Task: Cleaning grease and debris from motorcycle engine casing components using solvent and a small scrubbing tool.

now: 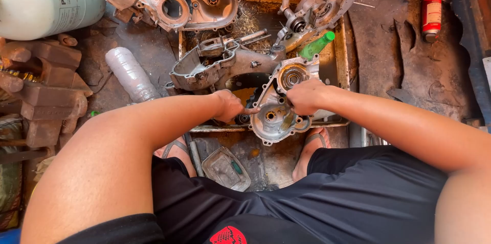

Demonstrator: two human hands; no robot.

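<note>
Both hands close on a grey metal engine case half [279,106] propped on the near rim of a shallow metal tray [341,57]: the right hand [305,97] clamps its middle from the right, while the left hand [228,105], curled, presses its left edge with the thumb. Its long axis runs away from the person, open face up, bearing bore at the far end. Just beyond the grip lie another crankcase [215,62] and a green bottle [317,45].
</note>
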